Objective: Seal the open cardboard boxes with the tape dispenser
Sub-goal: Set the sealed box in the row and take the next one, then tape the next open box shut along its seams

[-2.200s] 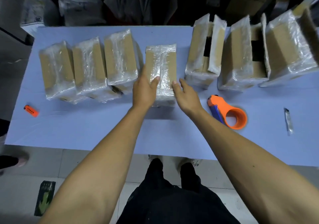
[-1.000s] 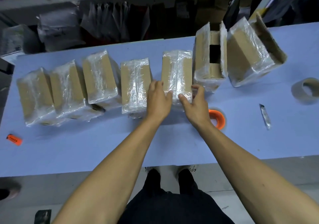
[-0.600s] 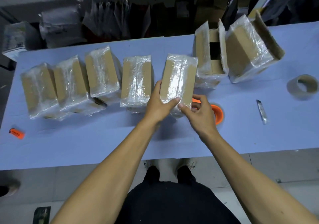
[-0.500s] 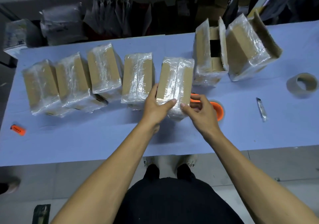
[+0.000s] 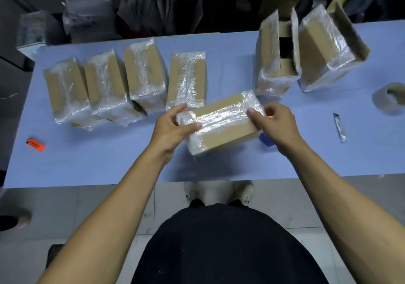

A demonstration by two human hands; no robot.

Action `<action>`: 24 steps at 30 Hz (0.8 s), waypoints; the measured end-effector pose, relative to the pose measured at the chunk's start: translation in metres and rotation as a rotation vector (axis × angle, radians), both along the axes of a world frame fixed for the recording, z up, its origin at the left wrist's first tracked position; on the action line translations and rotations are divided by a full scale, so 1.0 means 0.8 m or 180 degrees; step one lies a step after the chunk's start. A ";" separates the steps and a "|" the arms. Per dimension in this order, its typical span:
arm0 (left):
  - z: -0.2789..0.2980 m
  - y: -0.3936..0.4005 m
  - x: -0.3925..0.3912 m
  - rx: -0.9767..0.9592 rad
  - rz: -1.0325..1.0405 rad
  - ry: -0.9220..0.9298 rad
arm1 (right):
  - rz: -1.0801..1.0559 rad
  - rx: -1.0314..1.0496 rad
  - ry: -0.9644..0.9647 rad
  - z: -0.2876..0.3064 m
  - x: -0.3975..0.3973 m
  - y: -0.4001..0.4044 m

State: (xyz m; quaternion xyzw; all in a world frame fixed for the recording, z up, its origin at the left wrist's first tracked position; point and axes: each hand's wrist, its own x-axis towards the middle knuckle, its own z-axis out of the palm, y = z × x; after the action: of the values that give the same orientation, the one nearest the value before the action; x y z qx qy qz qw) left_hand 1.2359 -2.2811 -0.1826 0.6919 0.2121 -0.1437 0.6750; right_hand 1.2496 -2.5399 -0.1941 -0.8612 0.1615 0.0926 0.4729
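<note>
While it tilts above the table point(image 5: 87, 163), both hands grip the taped box point(image 5: 223, 121) by its ends.

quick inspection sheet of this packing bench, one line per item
surface: blue table, boxes ranged along it
job's things: taped box held tilted in both hands; four sealed boxes in a row on the left; two open boxes on the right; tape dispenser mostly hidden behind the right hand
clutter: tape roll, small knife, orange lighter-like item
grippers: left hand and right hand grip the box ends
cables: nothing seen
surroundings: bagged goods behind the table, tiled floor
</note>
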 end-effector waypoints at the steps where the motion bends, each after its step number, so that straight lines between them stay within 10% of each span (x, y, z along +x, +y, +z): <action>1: -0.006 -0.007 -0.003 -0.0019 0.0427 -0.0093 | -0.0174 0.0148 0.0008 -0.004 -0.009 0.002; 13: -0.069 -0.046 -0.033 0.0403 0.0403 -0.0025 | -0.0606 -0.0273 0.0081 -0.050 -0.018 -0.018; 17: -0.070 -0.049 -0.034 0.0421 0.0461 -0.0033 | 0.0509 -0.0937 0.0195 -0.074 -0.017 -0.025; 24: -0.076 -0.042 -0.038 0.0474 0.0434 0.0029 | 0.0487 -0.1391 0.0117 -0.063 -0.018 -0.034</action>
State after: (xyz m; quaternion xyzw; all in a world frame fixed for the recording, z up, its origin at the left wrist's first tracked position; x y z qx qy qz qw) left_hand 1.2052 -2.3149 -0.2436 0.7235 0.2719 -0.0844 0.6289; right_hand 1.2352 -2.5673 -0.2446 -0.9511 0.1205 0.1067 0.2638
